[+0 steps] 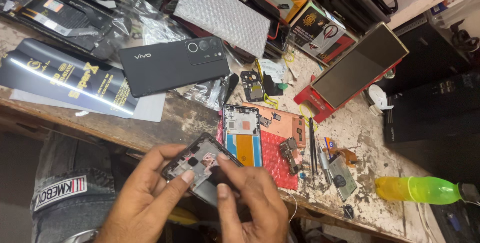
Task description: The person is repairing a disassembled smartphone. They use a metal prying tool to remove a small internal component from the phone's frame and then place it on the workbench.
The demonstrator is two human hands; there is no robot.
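Both my hands hold an opened phone body [200, 165], a dark frame with bare inner parts, just in front of the bench edge. My left hand [145, 198] supports it from the left with the thumb on its lower part. My right hand [250, 200] grips its right side, fingers pressing on the inside. Just beyond lies a phone mid-frame [242, 135] with orange and blue patches, resting on red bubble wrap [277, 155].
A black phone back cover [172, 64] lies face up at the back left. Small circuit boards [252, 85], tweezers [312, 145], a screwdriver [325, 165] and a loose display panel [367, 65] on a red box crowd the worn bench. A yellow-green bottle [417, 189] lies right.
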